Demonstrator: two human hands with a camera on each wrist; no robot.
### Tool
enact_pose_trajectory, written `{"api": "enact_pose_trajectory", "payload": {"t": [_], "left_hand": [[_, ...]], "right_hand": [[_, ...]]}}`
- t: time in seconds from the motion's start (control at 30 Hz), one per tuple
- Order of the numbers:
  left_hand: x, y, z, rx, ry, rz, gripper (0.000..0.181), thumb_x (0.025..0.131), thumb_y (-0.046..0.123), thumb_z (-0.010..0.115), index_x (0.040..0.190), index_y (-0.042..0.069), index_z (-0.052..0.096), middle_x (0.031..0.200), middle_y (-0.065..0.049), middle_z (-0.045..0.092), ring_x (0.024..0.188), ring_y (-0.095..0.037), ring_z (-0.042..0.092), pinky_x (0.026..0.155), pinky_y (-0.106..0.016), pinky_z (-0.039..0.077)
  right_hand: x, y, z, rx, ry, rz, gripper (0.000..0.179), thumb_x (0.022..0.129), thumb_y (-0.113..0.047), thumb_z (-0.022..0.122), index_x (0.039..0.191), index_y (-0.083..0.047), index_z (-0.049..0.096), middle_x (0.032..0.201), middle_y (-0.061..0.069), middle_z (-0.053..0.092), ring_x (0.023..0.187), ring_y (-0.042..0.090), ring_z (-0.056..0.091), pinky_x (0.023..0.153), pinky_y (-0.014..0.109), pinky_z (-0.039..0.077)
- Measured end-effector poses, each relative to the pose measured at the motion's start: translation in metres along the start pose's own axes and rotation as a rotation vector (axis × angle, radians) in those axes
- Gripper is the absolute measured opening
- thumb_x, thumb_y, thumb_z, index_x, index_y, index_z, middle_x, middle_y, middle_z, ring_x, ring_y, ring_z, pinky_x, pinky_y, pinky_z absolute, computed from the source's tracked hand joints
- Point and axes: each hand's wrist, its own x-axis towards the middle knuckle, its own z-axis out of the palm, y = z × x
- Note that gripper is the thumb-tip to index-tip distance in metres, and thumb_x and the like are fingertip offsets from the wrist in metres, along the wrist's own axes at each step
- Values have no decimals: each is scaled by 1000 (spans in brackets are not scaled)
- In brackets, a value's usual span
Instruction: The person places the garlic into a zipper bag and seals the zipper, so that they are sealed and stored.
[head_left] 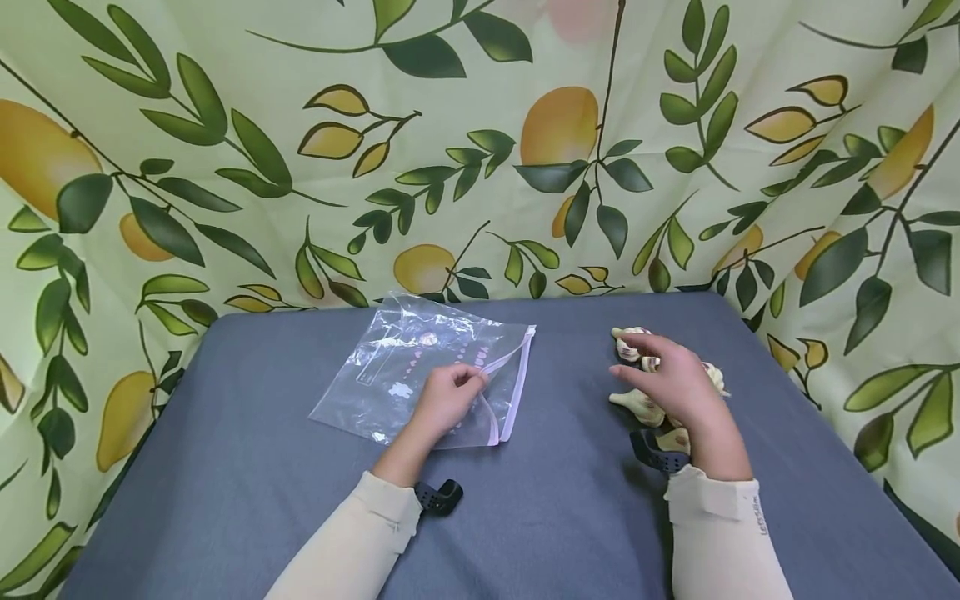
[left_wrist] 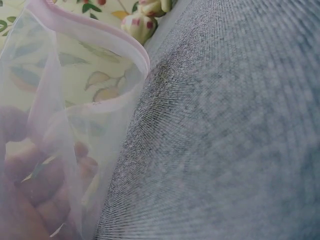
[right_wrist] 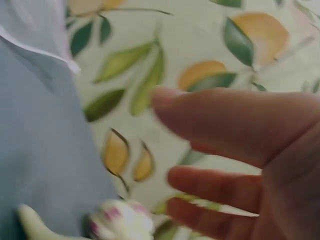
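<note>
A clear zip bag [head_left: 397,358] with a pink zip strip [head_left: 519,392] and small printed marks lies on the table. My left hand [head_left: 448,407] pinches the bag near its mouth, which gapes to the right. Through the plastic in the left wrist view, the curled fingers [left_wrist: 50,175] show behind the pink-edged opening. Over several garlic bulbs [head_left: 637,407] at the right hovers my right hand [head_left: 678,387], thumb and fingers apart, nothing between them. Part of the bulbs is hidden beneath that hand and wrist. The right wrist view shows a purple-streaked garlic bulb [right_wrist: 122,220] below the spread fingers.
A grey-blue cloth covers the table [head_left: 247,467]. Behind it and along both sides hangs a curtain [head_left: 465,200] printed with leaves and orange fruit. Dark bands with small camera mounts [head_left: 438,497] sit on both wrists.
</note>
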Motion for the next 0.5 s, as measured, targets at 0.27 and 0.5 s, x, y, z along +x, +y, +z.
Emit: {"api": "enact_pose_trajectory", "payload": {"t": [0.27, 0.5], "left_hand": [[0, 1, 0, 5, -4, -6, 17, 88, 23, 66, 90, 10, 77, 85, -2, 71, 75, -12, 57, 71, -28, 48], [-1, 2, 0, 5, -8, -14, 17, 88, 23, 66, 91, 11, 77, 86, -2, 71, 77, -13, 57, 72, -29, 48]], "right_hand": [[-13, 12, -21, -44, -191, 60, 74, 83, -39, 75, 142, -2, 49, 132, 28, 58, 117, 42, 57, 90, 54, 48], [-12, 16, -18, -88, -230, 91, 72, 79, -25, 78, 139, 3, 50, 132, 28, 57, 125, 46, 50, 96, 59, 44]]}}
